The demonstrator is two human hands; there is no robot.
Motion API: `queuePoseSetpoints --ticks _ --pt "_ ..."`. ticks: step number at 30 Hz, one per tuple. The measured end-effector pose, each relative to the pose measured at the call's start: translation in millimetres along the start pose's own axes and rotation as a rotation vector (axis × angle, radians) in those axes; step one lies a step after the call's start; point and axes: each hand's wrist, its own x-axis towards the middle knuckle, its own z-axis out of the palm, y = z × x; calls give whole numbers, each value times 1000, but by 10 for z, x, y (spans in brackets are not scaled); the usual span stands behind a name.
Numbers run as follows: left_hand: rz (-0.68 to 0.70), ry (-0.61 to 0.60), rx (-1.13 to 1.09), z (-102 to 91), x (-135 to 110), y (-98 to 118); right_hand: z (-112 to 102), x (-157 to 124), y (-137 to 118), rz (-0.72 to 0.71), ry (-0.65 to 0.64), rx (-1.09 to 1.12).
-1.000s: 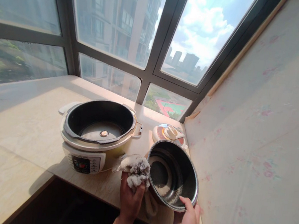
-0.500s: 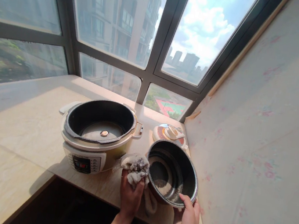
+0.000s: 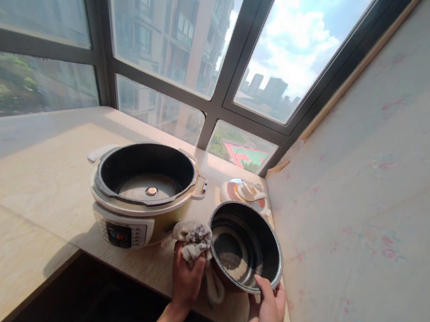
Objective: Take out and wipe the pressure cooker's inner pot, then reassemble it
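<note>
My left hand (image 3: 186,279) is closed round a bunched, grey-white cloth (image 3: 195,238), stained dark on top. One end of the cloth hangs down beside the hand. The bundle is right at the left side of a black inner pot (image 3: 246,248); whether it touches the pot I cannot tell. The pot is tilted toward me, and pale patches show on its inside. My right hand (image 3: 268,312) grips its near right rim, thumb over the edge. To the left stands the electric pressure cooker (image 3: 140,204), lidless, with a round metal piece at the bottom of its dark inside.
Behind the pot lies the cooker's lid (image 3: 244,194) on the pale counter (image 3: 30,167). A flower-patterned wall (image 3: 369,230) rises close on the right, and window frames (image 3: 222,77) border the back. Below the counter's front edge is a dark opening (image 3: 99,299).
The inner pot has shifted slightly left with my right hand. My left hand and the cloth have moved very little, and the view has shifted slightly.
</note>
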Motion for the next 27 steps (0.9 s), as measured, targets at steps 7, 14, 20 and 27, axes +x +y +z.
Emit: queuePoseSetpoints --ticks 7,14,20,27 --pt "12 5 9 -10 17 -28 -30 32 43 -17 -19 -3" --pt "-18 -9 -6 0 13 -43 -34 53 52 -13 -25 -13" --pt "-22 -18 4 -1 15 -33 -40 60 61 -25 -35 -10" --pt "-26 8 -23 -1 -1 -33 -53 44 56 -6 -71 -18"
